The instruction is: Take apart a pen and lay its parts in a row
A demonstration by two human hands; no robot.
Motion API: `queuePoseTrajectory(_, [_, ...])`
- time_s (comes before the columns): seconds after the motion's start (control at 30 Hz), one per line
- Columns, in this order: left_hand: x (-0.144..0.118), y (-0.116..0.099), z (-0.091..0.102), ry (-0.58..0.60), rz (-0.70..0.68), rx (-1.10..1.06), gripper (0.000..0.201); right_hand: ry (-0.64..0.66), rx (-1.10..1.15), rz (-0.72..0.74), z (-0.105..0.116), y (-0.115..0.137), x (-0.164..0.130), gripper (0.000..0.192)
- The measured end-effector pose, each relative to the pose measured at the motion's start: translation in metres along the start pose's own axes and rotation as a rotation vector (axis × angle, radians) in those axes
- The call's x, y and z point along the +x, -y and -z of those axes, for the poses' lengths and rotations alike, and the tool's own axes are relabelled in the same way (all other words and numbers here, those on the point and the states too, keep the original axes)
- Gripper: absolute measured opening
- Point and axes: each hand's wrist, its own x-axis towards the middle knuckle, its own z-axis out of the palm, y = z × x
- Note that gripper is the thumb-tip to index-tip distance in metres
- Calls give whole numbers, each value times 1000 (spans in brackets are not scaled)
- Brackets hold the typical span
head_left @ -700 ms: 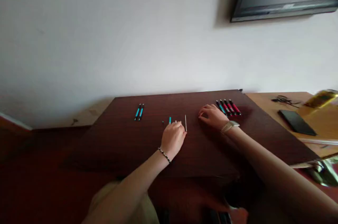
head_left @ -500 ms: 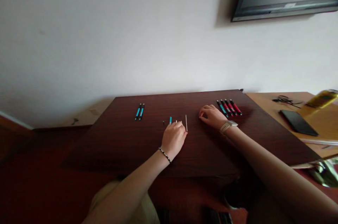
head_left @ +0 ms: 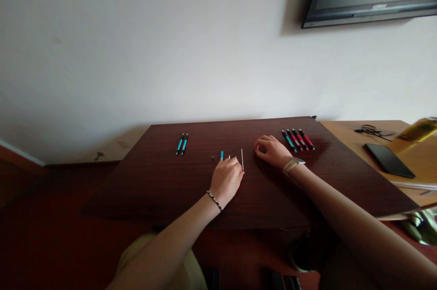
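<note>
My left hand lies on the dark table with its fingers bent down and closed over some small pale pieces. Its fingertips are hidden, so what it grips cannot be made out. By its thumb lies a thin pale pen refill. Just beyond its fingers are a blue pen barrel part and a tiny dark blue piece. My right hand rests on the table right of the refill, its fingers curled in towards the thumb. A dark spot shows between them; whether it is an object or a gap is unclear.
Two blue pens lie at the table's left. A blue pen and several red pens lie in a row behind my right hand. On the wooden desk at right are a black phone, a cable and a yellow object.
My right hand has shifted slightly left, towards the refill. My left hand stays over the small pieces. The whole view has moved a little.
</note>
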Motion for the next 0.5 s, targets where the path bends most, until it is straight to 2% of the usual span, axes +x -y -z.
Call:
queuePoseTrajectory(0.2, [1, 1, -1, 5, -7, -2, 13, -11, 41, 35, 0, 3, 1, 6])
queuePoseTrajectory(0.33, [1, 0, 0, 11, -10, 13, 13, -26, 99, 127, 3, 11, 3, 8])
queuePoseTrajectory(0.5, [1, -1, 0, 8, 1, 13, 12, 41, 116, 245, 3, 14, 4, 13])
